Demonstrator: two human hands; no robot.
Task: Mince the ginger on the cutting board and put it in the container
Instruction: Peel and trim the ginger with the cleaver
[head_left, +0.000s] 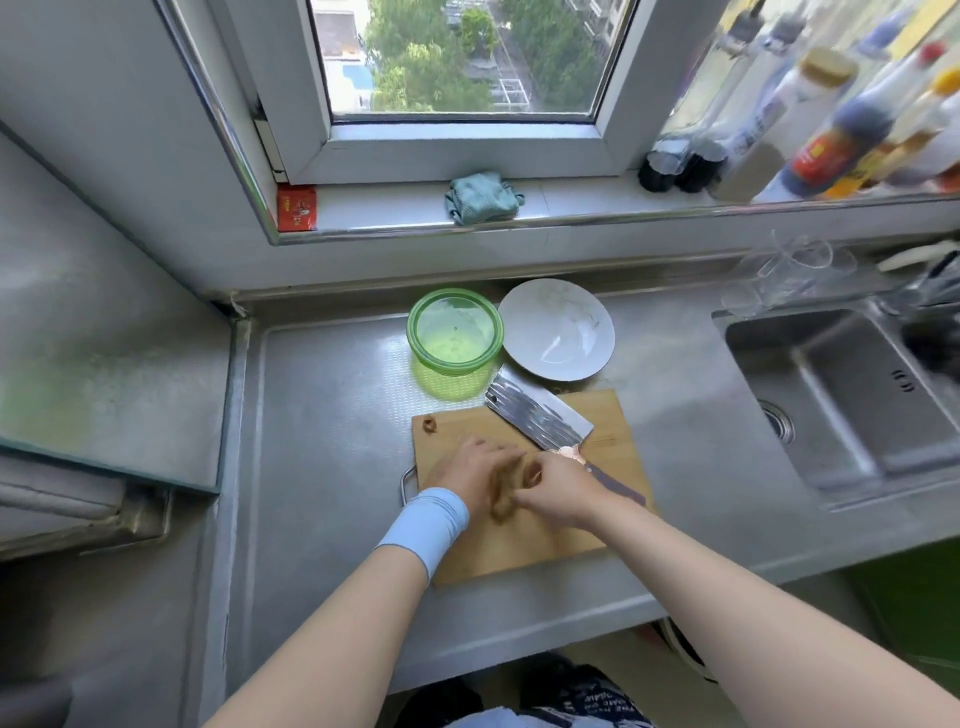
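"Ginger (501, 500) first: where did it lie?"

"On the cutting board (524, 543), near the middle. It was a brown, knobbly piece caught between the two hands. A small brown scrap (430, 425) sat apart at the board's far left corner. I could not tell whether that was ginger too."

"How would you have expected it to handle?"

"Light and firm, I judged, with a fibrous body that would not squash. It was lumpy enough to rock or roll under a blade, and any cut face would be damp and slick. I would have held the thick end, flattest side down, with the fingertips tucked back."

"And the hands?"

"Both forearms reached in from the near edge and met over the board. The left hand (475, 478), with a pale blue wristband (428, 525) on its wrist, lay knuckles up against the ginger. Its fingers were too blurred for me to say whether they gripped or only touched. The right hand (561, 493) had its thumb and fingers curled in, pinching the ginger's far end."

"Nobody on the knife?"

"No one. The cleaver (537, 415) lay flat across the board's far side, its handle passing behind the right hand. Its blade pointed toward the green container (455, 332), which stood just past the board, beside a white plate (558, 327)."
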